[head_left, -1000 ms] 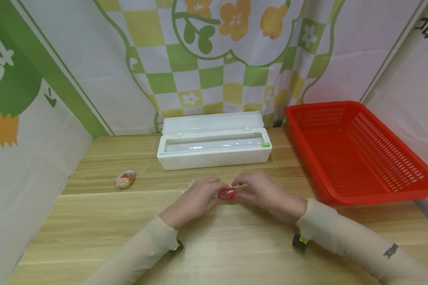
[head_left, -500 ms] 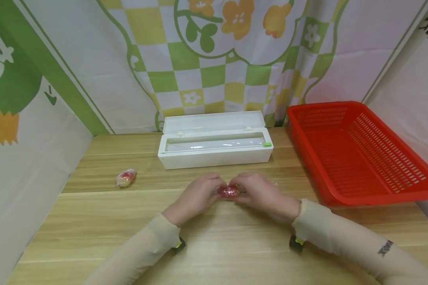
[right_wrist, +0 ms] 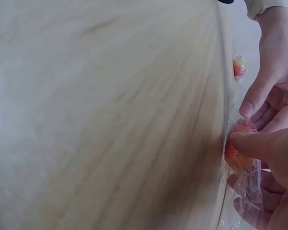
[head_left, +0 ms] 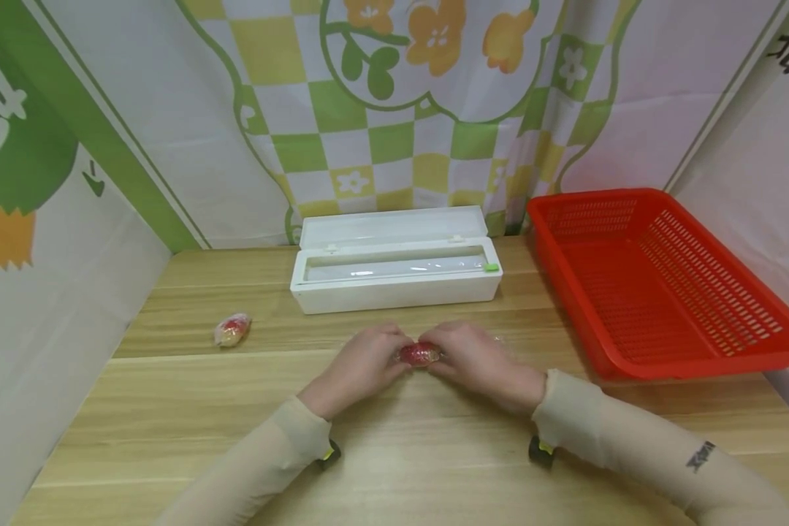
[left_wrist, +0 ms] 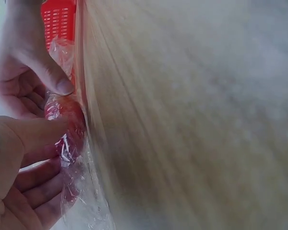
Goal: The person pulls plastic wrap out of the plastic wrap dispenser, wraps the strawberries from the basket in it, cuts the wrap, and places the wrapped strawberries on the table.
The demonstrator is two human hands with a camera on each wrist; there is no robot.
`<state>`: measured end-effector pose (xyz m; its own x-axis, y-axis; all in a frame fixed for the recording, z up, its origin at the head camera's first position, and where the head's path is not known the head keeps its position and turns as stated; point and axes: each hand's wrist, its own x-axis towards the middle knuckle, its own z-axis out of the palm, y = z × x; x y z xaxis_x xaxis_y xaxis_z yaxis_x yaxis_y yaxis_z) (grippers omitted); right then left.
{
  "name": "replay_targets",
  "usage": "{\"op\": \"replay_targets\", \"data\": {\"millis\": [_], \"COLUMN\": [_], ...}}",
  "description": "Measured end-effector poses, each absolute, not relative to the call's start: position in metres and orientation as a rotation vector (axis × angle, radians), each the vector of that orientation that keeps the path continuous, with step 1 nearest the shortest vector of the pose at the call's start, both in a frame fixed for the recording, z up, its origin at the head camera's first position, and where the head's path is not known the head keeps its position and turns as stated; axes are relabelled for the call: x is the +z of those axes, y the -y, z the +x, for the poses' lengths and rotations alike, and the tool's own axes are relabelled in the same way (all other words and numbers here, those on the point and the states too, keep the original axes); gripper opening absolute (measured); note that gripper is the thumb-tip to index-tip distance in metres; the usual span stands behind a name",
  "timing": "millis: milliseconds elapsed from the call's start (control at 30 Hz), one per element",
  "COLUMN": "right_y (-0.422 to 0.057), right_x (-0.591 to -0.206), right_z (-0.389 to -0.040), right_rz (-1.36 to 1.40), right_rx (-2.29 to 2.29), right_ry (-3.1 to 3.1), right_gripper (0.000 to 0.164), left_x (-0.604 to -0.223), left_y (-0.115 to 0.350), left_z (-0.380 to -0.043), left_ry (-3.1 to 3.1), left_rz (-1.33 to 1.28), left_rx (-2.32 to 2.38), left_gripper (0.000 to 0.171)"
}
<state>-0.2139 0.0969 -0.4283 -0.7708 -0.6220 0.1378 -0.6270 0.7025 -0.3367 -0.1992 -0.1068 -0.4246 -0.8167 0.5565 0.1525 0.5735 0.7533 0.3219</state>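
A small red-and-yellow fruit (head_left: 419,354), its exact kind unclear, is wrapped in clear cling film (right_wrist: 249,184) over the middle of the wooden table. My left hand (head_left: 361,365) holds its left end between thumb and fingers. From the other side, my right hand (head_left: 483,361) grips the right end, thumb lying over the wrapped surface. Loose film trails beyond both ends, as the left wrist view shows at the film tail (left_wrist: 84,196). Part of the fruit is hidden behind the fingers in the head view.
A second wrapped red-and-yellow fruit (head_left: 232,330) lies on the table at the left. Behind the hands stands a white cling film dispenser (head_left: 394,296) with raised lid and a green slider (head_left: 491,267). A red perforated basket (head_left: 592,321) is at the right, by the curtain walls.
Both hands stay at the wrapped fruit. My right hand has closed in on the right end, and its forearm has shifted slightly left.
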Motion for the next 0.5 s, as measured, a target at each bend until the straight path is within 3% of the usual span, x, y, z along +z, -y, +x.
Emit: {"op": "replay_targets", "data": {"millis": [500], "right_y": [-0.105], "right_x": [-0.41], "right_z": [-0.21], "right_rz": [1.01], "right_rx": [0.862], "right_ry": [2.82], "right_gripper": [0.036], "left_x": [-0.416], "left_y": [0.116], "left_z": [-0.195], "left_ry": [2.669], "left_rz": [-0.864], "left_rx": [-0.456], "left_gripper": [0.023]}}
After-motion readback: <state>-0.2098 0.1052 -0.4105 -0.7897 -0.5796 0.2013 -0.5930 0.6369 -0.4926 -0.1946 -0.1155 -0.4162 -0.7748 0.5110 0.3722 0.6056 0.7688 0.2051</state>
